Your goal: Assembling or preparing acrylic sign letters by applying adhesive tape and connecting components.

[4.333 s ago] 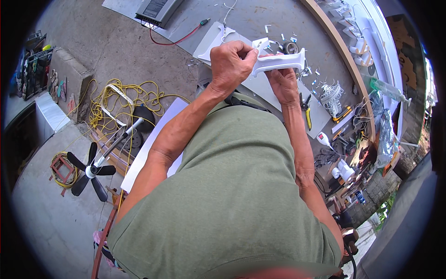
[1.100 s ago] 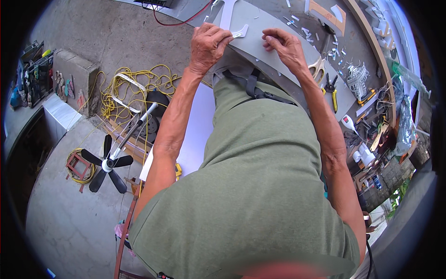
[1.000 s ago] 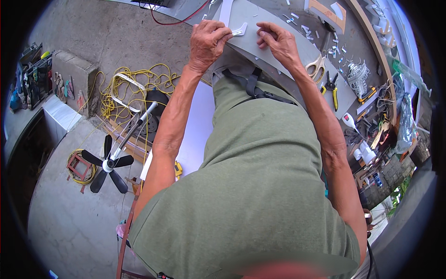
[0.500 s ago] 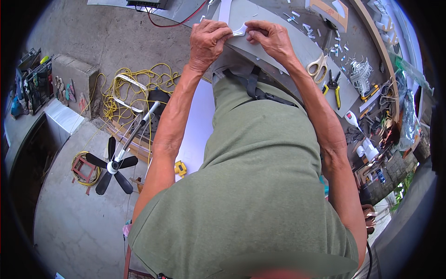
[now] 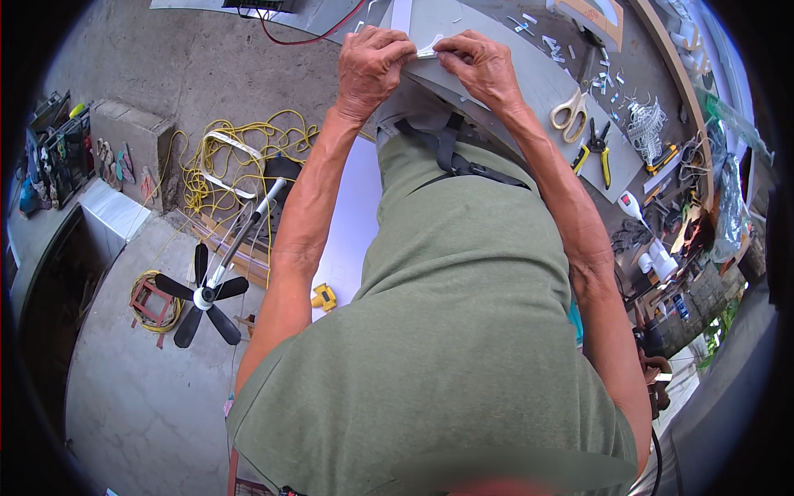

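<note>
Between my two hands, over the grey board [image 5: 533,89], is a small thin white strip [image 5: 427,52]. My left hand [image 5: 369,71] pinches one end of it between thumb and fingers. The other end is pinched by my right hand [image 5: 481,69], only a short way off. The fingers cover both ends, so how long the strip is cannot be seen. Beyond my left hand a flat white band [image 5: 401,15] runs across the board to the top edge. Cream-handled scissors [image 5: 569,116] and yellow-and-black pliers [image 5: 595,154] lie on the board to the right of my right forearm.
Small white and blue scraps [image 5: 552,45] are scattered at the upper right. A bundle of white wire [image 5: 647,131] and a white glue gun [image 5: 633,208] lie farther right. On the left are tangled yellow cord [image 5: 203,178], a black-bladed fan [image 5: 203,296] and a concrete block [image 5: 132,136].
The white strip, curved up towards my right hand before, now lies straighter between my fingertips. My right hand has shifted slightly down and left. Both hands keep their pinch.
</note>
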`<move>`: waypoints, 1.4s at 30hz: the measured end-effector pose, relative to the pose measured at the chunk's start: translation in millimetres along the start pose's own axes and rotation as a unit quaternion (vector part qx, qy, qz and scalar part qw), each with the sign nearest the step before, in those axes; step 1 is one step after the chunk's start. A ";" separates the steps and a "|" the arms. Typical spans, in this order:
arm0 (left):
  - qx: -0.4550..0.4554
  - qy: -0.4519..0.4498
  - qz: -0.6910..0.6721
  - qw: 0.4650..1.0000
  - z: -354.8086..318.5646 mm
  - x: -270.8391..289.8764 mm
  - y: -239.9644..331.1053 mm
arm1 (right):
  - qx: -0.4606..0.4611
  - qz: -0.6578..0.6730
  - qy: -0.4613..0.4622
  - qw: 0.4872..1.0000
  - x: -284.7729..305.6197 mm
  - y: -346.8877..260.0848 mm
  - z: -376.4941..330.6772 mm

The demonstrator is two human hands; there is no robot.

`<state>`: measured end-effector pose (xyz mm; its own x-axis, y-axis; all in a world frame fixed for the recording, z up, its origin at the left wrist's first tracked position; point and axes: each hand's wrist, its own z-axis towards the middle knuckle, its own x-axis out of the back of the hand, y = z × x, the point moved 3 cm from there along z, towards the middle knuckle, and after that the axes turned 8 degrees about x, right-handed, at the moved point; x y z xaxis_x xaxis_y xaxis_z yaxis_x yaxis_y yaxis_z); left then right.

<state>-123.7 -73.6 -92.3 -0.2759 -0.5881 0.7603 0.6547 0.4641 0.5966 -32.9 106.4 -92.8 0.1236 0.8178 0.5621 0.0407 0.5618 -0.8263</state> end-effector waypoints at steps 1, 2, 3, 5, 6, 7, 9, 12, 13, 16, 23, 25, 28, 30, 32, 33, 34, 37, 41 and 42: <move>0.001 -0.001 0.002 1.000 -0.1 -0.3 -0.7 | 0.000 0.000 -0.001 1.000 -0.2 -0.7 0.3; 0.002 -0.003 0.003 1.000 -0.2 -0.6 -1.3 | -0.002 -0.002 0.000 1.000 -0.2 -1.4 0.5; 0.002 -0.003 0.003 1.000 -0.5 -0.8 -1.7 | -0.003 -0.005 0.001 1.000 -0.3 -2.1 0.7; -0.001 0.005 -0.006 1.000 -0.8 -0.9 -2.2 | -0.006 -0.007 -0.001 1.000 -0.7 -1.4 1.1; -0.001 0.005 -0.006 1.000 -1.1 -1.0 -2.5 | -0.009 -0.009 -0.003 1.000 -0.9 -0.9 1.5; -0.001 0.007 -0.006 1.000 -1.5 -0.8 -2.4 | -0.010 -0.009 -0.003 1.000 -0.9 -0.8 1.7; -0.001 0.008 -0.006 1.000 -2.1 -0.4 -2.2 | 0.000 -0.022 -0.014 1.000 -1.3 -1.2 2.4; -0.001 0.012 -0.010 1.000 -2.2 0.0 -0.5 | 0.009 -0.027 -0.016 0.999 -1.4 -1.7 3.4; 0.002 0.014 -0.012 1.000 -2.2 -0.1 -0.3 | 0.009 -0.027 -0.017 0.999 -1.9 -1.9 3.9; 0.006 0.017 -0.012 1.000 -2.5 -0.6 -0.1 | 0.006 -0.005 -0.006 1.000 -2.2 -2.2 5.0; 0.009 0.025 -0.008 1.000 -3.1 -1.0 1.0 | 0.023 -0.003 -0.030 0.999 -2.7 -3.8 4.8; 0.007 0.025 -0.008 1.000 -3.6 -1.1 0.1 | 0.026 -0.002 -0.037 0.999 -3.6 -4.2 4.8; 0.002 0.022 -0.011 1.000 -4.3 -1.3 -3.2 | 0.027 -0.007 -0.045 0.999 -4.4 -4.0 4.9; -0.001 0.020 -0.014 1.000 -5.5 -1.1 -5.3 | 0.061 -0.015 -0.040 0.997 -3.3 -5.9 4.8; -0.004 0.006 -0.018 1.000 -7.2 -0.7 -5.4 | 0.068 -0.020 -0.036 0.997 -3.5 -6.5 4.8; -0.003 0.006 -0.018 1.000 -7.8 -0.1 -5.8 | 0.076 -0.025 -0.032 0.996 -3.6 -7.1 4.8; -0.004 0.006 -0.014 1.000 -7.5 0.6 -5.7 | 0.076 -0.026 -0.032 0.996 -3.8 -6.8 4.7; -0.006 0.002 -0.001 1.000 -6.5 0.9 -4.5 | 0.080 -0.020 -0.027 0.996 -4.3 -5.6 4.6; -0.008 0.003 0.004 1.000 -6.1 -0.5 -4.1 | 0.094 -0.033 -0.017 0.995 -4.3 -4.9 4.6; -0.007 0.003 0.004 1.000 -6.5 -0.5 -4.4 | 0.092 -0.029 -0.019 0.995 -4.6 -4.9 4.4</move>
<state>-121.9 -79.6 -97.0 -0.2657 -0.5880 0.7640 0.6676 0.4595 0.5858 -38.0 100.5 -91.2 0.0893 0.7852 0.6127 -0.1353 0.6191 -0.7736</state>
